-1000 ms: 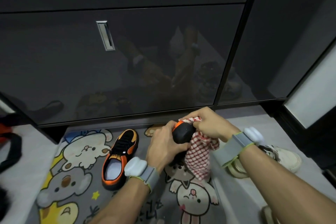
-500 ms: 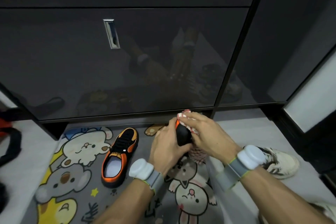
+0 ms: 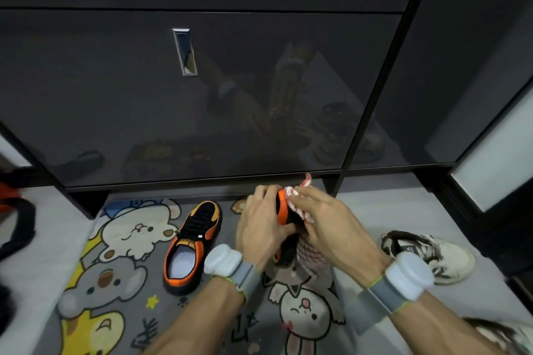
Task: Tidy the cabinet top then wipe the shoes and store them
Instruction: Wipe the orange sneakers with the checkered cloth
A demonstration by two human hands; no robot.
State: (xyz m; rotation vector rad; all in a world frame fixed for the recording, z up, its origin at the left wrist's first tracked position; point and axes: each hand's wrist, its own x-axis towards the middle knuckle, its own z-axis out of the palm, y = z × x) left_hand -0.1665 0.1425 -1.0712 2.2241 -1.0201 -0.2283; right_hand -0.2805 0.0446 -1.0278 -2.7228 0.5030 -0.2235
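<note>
My left hand [image 3: 261,228] grips a black and orange shoe [image 3: 284,212], held toe-up above the mat. My right hand [image 3: 331,228] presses a red and white checked cloth [image 3: 310,248] against that shoe's toe; the cloth hangs down below my palm. The matching black and orange shoe [image 3: 191,242] lies on the cartoon mat [image 3: 115,282] to the left, toe pointing at the cabinet. The dark shoe cabinet [image 3: 202,95] fills the view ahead, its drawer shut, with a metal handle [image 3: 185,51].
A white and black sneaker [image 3: 429,253] lies on the grey floor at the right. Part of another light shoe [image 3: 501,334] shows at the bottom right corner. A black and orange item [image 3: 14,210] sits at the left edge. A black post [image 3: 336,184] stands just behind my hands.
My right hand slid the cloth from the shoe's side up over its toe. The view tilted slightly, and both hands stayed on the shoe.
</note>
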